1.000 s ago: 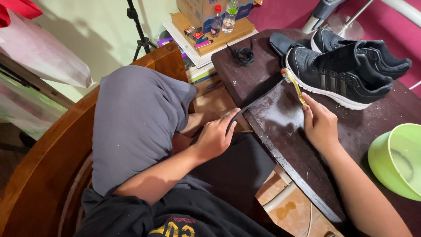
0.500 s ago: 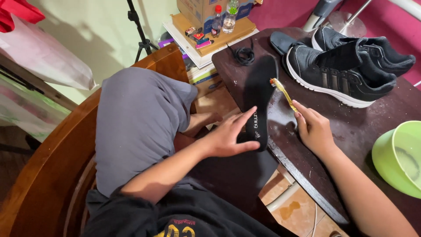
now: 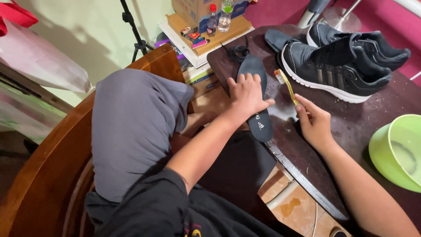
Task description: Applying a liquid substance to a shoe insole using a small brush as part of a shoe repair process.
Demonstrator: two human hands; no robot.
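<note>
Dark brown, wet and speckled, the surface (image 3: pixel 377 109) carries all items under inspection. Two black sneakers with white soles (image 3: pixel 337 66) stand side by side at its far edge, well apart from a light green plastic basin (image 3: pixel 394 151) at the right margin, partly cut off by the frame. A black insole (image 3: pixel 256 94) lies flat near the left edge of the surface, heel end toward the person and slightly overhanging the edge, toe end close to a coiled black shoelace (image 3: pixel 239 52). The left hand (image 3: pixel 247 94) presses palm-down on the middle of the insole, fingers spread flat over it, pinning rather than clasping it. The right hand (image 3: pixel 315 120) rests on the surface just beside the insole, its grip closed around the handle of a yellow toothbrush (image 3: pixel 287 85); the brush head points away from the person, raised beside the insole and close to the near sneaker, touching neither so far as can be told.
</note>
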